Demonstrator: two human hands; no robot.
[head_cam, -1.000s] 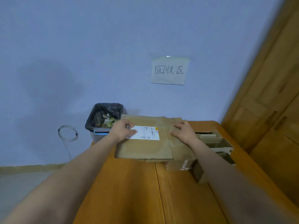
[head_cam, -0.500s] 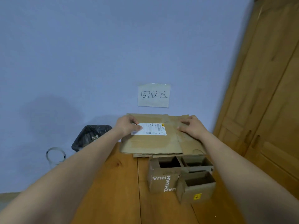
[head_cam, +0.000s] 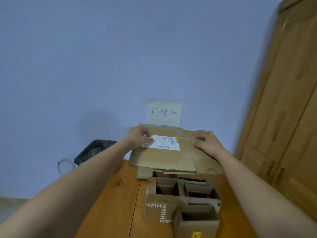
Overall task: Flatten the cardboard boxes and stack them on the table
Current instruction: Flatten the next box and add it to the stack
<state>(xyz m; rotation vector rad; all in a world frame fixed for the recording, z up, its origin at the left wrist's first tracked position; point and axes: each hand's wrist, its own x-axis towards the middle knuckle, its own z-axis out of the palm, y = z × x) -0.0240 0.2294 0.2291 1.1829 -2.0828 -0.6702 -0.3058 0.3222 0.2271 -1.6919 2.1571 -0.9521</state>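
Both hands — left hand (head_cam: 139, 138) and right hand (head_cam: 206, 141) — press with loosely bent fingers, gripping nothing, on the flattened box (head_cam: 164, 158) at the table's (head_cam: 111, 203) far edge — best squared over the pile, pressed evenly.

blue wall (head_cam: 120, 57), wooden wardrobe (head_cam: 288, 109), bin (head_cam: 93, 151)

Flattened box (head_cam: 164, 157): matt brown corrugated cardboard, scuffed, with a smooth white paper label (head_cam: 163, 143). Open boxes (head_cam: 181, 201): same matt cardboard (one printed in white letters). Table (head_cam: 111, 200): orange-toned wood, smooth, slight sheen. Wardrobe (head_cam: 283, 117): pale wood, visible grain. Wall sign (head_cam: 163, 114): matt paper.
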